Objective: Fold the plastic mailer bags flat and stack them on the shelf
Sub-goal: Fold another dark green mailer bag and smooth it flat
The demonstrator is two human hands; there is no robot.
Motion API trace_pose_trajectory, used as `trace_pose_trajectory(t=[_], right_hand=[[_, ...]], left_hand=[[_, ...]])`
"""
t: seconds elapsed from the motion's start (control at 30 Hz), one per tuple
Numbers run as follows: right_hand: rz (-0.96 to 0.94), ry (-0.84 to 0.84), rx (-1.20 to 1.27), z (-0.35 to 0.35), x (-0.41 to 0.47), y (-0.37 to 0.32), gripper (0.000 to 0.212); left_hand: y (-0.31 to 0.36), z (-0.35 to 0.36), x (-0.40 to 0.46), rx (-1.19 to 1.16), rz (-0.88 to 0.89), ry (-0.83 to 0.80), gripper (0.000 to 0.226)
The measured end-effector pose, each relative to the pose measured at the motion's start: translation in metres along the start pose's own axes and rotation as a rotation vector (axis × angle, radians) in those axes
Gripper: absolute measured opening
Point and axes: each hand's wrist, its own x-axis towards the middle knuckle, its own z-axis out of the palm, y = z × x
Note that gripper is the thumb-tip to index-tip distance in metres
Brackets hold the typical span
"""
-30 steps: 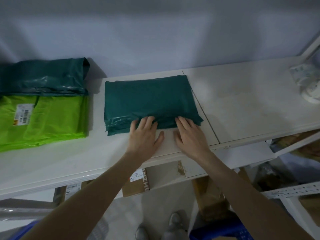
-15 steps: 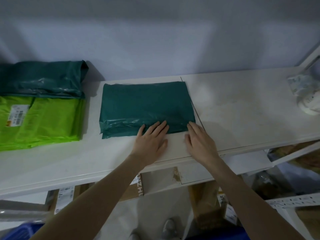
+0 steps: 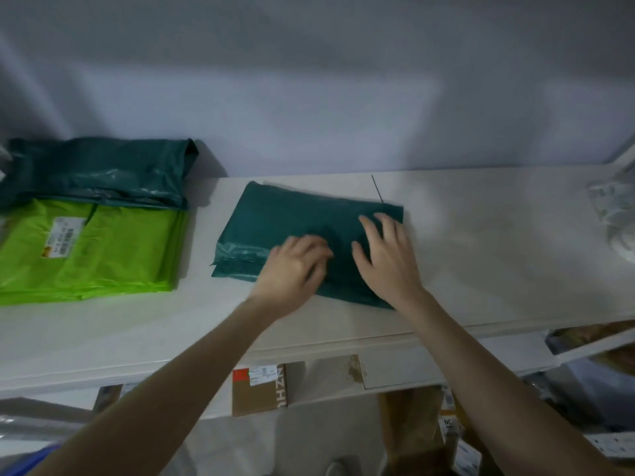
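1. A folded dark green mailer bag is laid flat on the white shelf, near the middle of the shelf top and turned at a slight angle to the front edge.
2. The left hand is placed palm down on the near left part of that bag; its fingers are blurred, so it cannot be told whether they are curled or straight.
3. The right hand is pressed flat on the right half of the bag, with the fingers spread wide and nothing gripped.
4. The two hands are set just beside each other, with a narrow strip of bag seen between them.
5. A stack of bright green bags is seen at the left end of the shelf, well apart from the folded bag, with a white label on its top.
6. A pile of dark green bags is lying behind the bright green stack, against the grey wall.
7. A white crumpled bundle is seen at the far right end of the shelf.
8. A brown cardboard box with a label is stored below the shelf.
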Motion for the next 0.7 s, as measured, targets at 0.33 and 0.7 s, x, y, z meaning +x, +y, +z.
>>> trace_pose_trajectory(t=[0.33, 0.7], right_hand=[[0.158, -0.386, 0.052, 0.049, 0.05, -0.008, 0.066], [0.184, -0.377, 0.077, 0.057, 0.05, -0.008, 0.065]], left_hand=[[-0.069, 0.007, 0.054, 0.188, -0.443, -0.271, 0.062], [-0.073, 0.014, 0.052, 0.179, -0.464, -0.282, 0.062]])
